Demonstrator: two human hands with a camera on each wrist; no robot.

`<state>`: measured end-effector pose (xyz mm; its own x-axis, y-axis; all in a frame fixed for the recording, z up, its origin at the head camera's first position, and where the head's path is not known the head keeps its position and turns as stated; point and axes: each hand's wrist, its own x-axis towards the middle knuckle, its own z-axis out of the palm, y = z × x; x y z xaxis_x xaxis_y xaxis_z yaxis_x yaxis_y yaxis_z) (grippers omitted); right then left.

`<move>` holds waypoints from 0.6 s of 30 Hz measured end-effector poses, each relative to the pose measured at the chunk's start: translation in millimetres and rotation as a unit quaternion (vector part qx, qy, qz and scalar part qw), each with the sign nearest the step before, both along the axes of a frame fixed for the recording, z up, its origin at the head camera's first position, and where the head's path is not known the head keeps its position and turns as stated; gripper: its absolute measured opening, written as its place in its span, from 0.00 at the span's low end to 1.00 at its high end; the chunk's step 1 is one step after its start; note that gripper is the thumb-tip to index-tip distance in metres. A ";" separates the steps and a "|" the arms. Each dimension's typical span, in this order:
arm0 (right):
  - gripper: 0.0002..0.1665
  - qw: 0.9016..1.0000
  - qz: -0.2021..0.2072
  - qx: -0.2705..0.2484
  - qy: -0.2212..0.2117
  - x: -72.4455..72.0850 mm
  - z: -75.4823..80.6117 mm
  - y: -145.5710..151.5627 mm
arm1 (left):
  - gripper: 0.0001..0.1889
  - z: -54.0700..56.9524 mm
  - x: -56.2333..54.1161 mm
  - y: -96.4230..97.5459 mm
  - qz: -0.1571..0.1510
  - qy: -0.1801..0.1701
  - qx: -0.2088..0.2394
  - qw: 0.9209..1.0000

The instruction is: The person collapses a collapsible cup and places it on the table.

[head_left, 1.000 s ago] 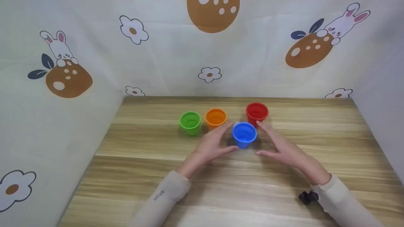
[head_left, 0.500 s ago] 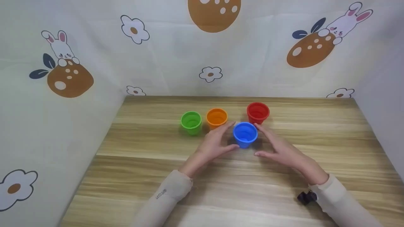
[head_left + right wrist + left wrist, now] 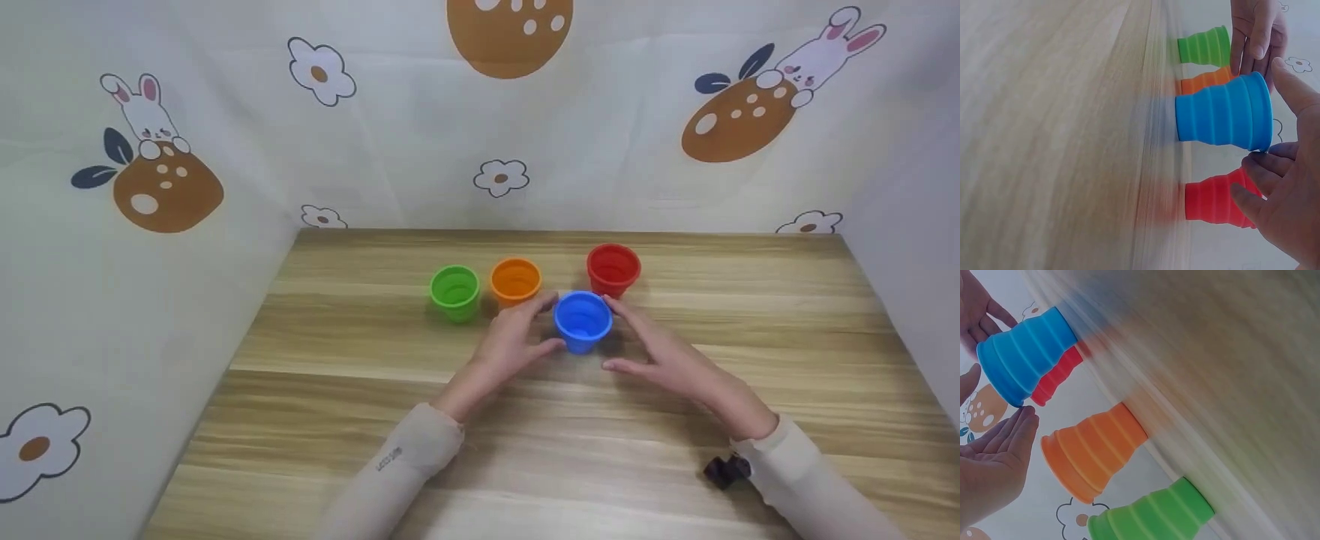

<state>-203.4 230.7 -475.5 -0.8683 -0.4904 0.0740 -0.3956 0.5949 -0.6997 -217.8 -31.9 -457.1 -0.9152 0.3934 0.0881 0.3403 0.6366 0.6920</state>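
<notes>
A blue ribbed cup (image 3: 582, 319) stands upright on the wooden table between two hands. The left hand (image 3: 514, 334) is at its left side, fingertips right at the rim and thumb spread toward the near side. On the other side, the right hand (image 3: 667, 352) has its fingertips at the rim's right edge, with the thumb held apart in front. Both wrist views show the fingers extended rather than wrapped around the blue cup (image 3: 1027, 354). Behind it stands a red cup (image 3: 613, 268). An orange cup (image 3: 515, 279) is just beyond the left hand's fingers, partly hidden by them.
Left of the orange cup stands a green cup (image 3: 454, 291), also mouth up. Cream cloth walls (image 3: 405, 135) printed with rabbits and flowers enclose the wooden table (image 3: 315, 420) at the back and sides. A small black object (image 3: 726, 471) is by the right sleeve.
The left fingers and thumb have drawn slightly in toward the blue cup. The right fingertips have shifted a little left, to its rim. The cups stay in place on the table.
</notes>
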 end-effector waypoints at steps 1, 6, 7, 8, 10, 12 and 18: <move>0.57 1.000 -0.002 0.000 -0.004 0.1 0.2 -0.3 | 0.36 -0.2 -0.1 0.7 0.003 0.000 0.001 1.000; 0.55 1.000 -0.019 0.006 -0.012 0.0 1.2 -2.2 | 0.34 -1.3 -0.7 3.6 0.018 -0.003 0.011 1.000; 0.54 1.000 -0.025 0.005 -0.012 -0.3 1.6 -3.0 | 0.34 -1.4 -0.9 4.0 0.020 -0.002 0.013 1.000; 0.53 1.000 -0.030 0.004 -0.006 -0.8 1.9 -4.0 | 0.34 -1.6 -1.2 4.2 0.022 0.001 0.016 1.000; 0.49 0.999 -0.041 -0.003 0.003 -2.5 2.4 -6.4 | 0.33 -2.2 -2.1 4.8 0.024 0.008 0.022 0.999; 0.46 0.999 -0.051 -0.016 0.005 -4.3 3.0 -9.0 | 0.32 -2.6 -2.8 5.0 0.025 0.015 0.029 0.999; 0.41 0.996 -0.072 -0.053 -0.015 -8.0 3.4 -14.9 | 0.31 -3.0 -3.5 5.6 0.029 0.012 0.035 0.999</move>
<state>-211.4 215.7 -472.0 -0.9314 -0.3524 0.0910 -0.2895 0.5659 -0.7720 -221.2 -26.3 -460.2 -0.9336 0.3312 0.1366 0.3214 0.6058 0.7278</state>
